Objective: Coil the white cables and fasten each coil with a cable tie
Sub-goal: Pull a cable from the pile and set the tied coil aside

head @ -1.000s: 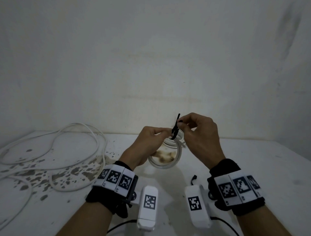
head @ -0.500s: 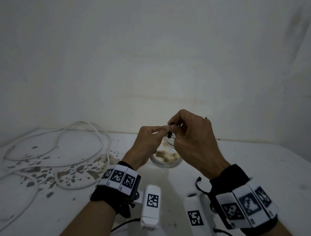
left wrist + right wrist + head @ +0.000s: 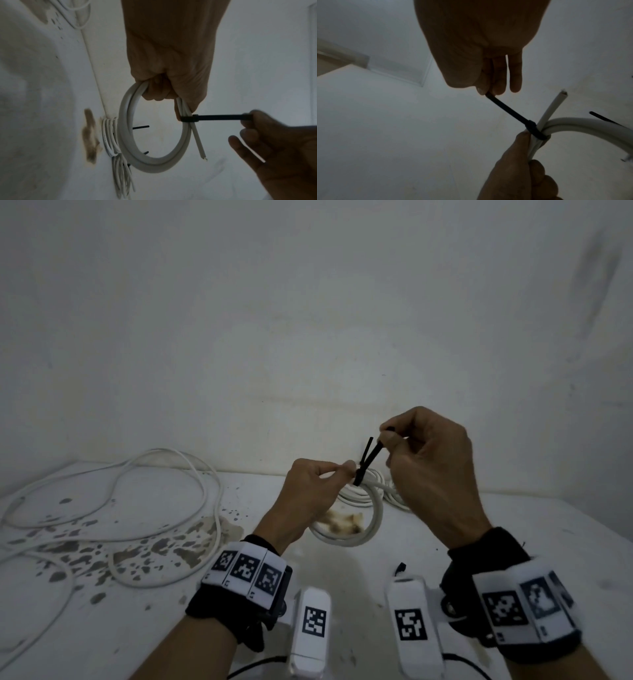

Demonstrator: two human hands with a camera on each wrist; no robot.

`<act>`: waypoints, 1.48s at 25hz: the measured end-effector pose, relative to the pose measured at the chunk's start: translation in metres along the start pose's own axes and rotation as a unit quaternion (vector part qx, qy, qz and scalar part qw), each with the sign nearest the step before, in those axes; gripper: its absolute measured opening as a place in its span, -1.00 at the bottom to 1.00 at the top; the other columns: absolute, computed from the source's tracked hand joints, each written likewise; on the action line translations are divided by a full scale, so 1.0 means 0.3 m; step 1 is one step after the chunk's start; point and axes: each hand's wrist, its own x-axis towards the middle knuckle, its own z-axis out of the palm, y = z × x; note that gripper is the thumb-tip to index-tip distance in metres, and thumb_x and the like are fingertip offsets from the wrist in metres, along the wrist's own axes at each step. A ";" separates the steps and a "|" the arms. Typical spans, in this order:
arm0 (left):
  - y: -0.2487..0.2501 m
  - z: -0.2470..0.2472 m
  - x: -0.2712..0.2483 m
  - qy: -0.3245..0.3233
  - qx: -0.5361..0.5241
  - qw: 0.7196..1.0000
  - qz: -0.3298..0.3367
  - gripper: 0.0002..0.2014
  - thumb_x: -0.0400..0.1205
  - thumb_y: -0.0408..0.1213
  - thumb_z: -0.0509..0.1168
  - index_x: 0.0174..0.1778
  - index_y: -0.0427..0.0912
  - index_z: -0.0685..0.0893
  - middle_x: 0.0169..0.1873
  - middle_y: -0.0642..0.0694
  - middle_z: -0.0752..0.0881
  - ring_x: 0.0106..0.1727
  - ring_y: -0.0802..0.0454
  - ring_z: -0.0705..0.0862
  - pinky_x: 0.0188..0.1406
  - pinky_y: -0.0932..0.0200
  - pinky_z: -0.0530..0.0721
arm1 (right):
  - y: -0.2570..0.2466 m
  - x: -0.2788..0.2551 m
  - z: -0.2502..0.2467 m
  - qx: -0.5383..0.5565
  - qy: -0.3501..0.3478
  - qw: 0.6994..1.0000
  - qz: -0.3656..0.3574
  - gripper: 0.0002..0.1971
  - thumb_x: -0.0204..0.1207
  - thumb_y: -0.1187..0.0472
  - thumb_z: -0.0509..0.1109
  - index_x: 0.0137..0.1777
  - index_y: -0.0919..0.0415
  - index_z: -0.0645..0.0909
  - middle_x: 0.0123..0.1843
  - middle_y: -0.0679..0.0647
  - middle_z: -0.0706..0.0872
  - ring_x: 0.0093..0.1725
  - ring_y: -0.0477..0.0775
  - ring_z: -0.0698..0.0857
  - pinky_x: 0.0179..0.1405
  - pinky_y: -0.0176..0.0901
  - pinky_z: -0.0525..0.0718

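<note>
1. Here, the left hand [image 3: 310, 491] grips the white coil [image 3: 154, 135] above the counter [image 3: 513, 542].
2. The right hand [image 3: 431, 467] pinches the black cable tie [image 3: 217, 117] cinched round that coil.
3. Loose cable [image 3: 120, 508] lies left of the coil, near the counter's far edge.

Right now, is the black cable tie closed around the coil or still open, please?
Closed: the cable tie loops the coil, tail through its head, pinched by the right hand.
</note>
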 end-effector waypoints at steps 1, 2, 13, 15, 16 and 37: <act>-0.008 -0.008 0.008 0.023 -0.002 1.000 -0.007 -0.75 0.69 -0.12 0.34 -0.13 -0.19 0.84 -0.56 -0.09 0.62 -0.75 0.34 0.44 -0.66 0.51 0.29 | -0.013 -0.014 0.021 -0.017 -0.023 0.999 -0.018 -0.77 0.51 0.45 0.45 -0.24 0.09 0.67 -0.28 -0.11 0.77 -0.38 -0.16 0.69 -0.35 -0.39 0.61; -0.020 -0.015 0.014 0.044 -0.009 0.999 -0.012 -0.72 0.69 -0.12 0.35 -0.27 -0.14 0.82 -0.76 -0.04 0.53 -0.76 0.28 0.39 -0.65 0.44 0.30 | -0.023 -0.034 0.045 -0.037 -0.046 0.998 -0.036 -0.79 0.49 0.46 0.45 -0.23 0.11 0.68 -0.29 -0.13 0.76 -0.38 -0.17 0.68 -0.39 -0.44 0.57; -0.044 -0.091 0.073 0.054 -0.128 0.975 -0.173 -0.65 0.63 0.06 0.37 -0.30 -0.13 0.58 -0.56 0.00 0.19 -0.58 0.07 0.16 -0.62 0.24 0.20 | -0.070 -0.057 0.088 0.068 -0.012 0.998 -0.004 -0.91 0.56 0.31 0.50 -0.09 0.09 0.74 -0.16 -0.17 0.80 -0.37 -0.06 0.76 -0.28 0.03 0.80; -0.024 -0.095 0.079 0.017 -0.188 0.960 -0.206 -0.62 0.64 0.13 0.32 -0.25 -0.11 0.50 -0.58 0.05 0.18 -0.61 0.13 0.13 -0.66 0.26 0.17 | -0.061 -0.048 0.074 0.055 -0.014 0.998 -0.004 -0.84 0.52 0.17 0.55 0.07 0.01 0.70 -0.05 -0.17 0.77 -0.15 -0.11 0.77 -0.15 -0.15 0.76; -0.019 -0.101 0.081 0.006 -0.223 0.950 -0.219 -0.62 0.64 0.14 0.32 -0.24 -0.11 0.50 -0.58 0.06 0.16 -0.62 0.15 0.12 -0.69 0.29 0.16 | -0.045 -0.048 0.073 0.036 -0.038 0.999 0.006 -0.72 0.49 0.09 0.58 0.16 -0.03 0.66 0.03 -0.17 0.74 -0.01 -0.15 0.73 -0.08 -0.22 0.71; -0.227 -0.209 0.071 0.050 -0.168 0.926 -0.334 -0.88 0.65 -0.41 0.29 0.01 -0.29 0.73 -0.01 -0.24 0.73 -0.03 -0.06 0.68 -0.28 0.08 0.70 | 0.293 -0.125 0.287 0.227 -0.085 0.862 0.445 -0.69 0.54 0.44 0.48 0.27 0.30 0.63 -0.09 0.42 0.83 -0.42 0.21 0.74 -0.35 -0.04 0.80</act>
